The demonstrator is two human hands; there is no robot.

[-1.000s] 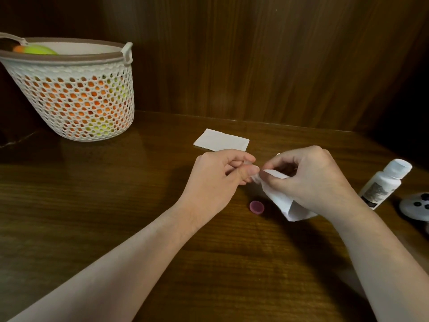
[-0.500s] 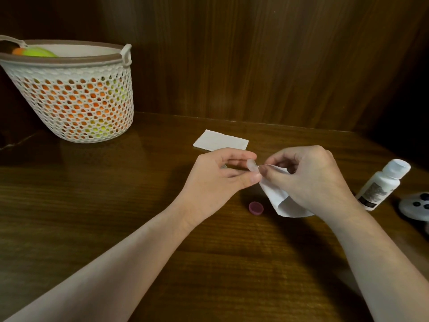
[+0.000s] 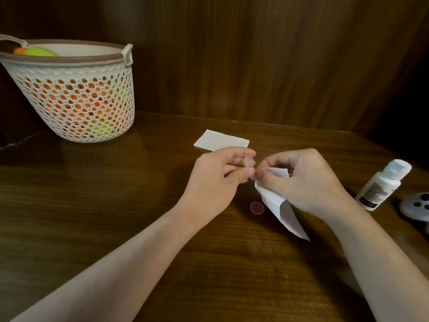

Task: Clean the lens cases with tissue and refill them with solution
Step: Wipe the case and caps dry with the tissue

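Left hand (image 3: 216, 182) pinches clear lens case (image 3: 248, 161) | right hand (image 3: 304, 182) grips tissue (image 3: 278, 205) touching it

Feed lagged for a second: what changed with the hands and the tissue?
The right hand drew the tissue off the small clear lens case, which now shows between the left hand fingertips. Both hands keep their grips. Pink cap, folded tissue, solution bottle and basket stayed put.
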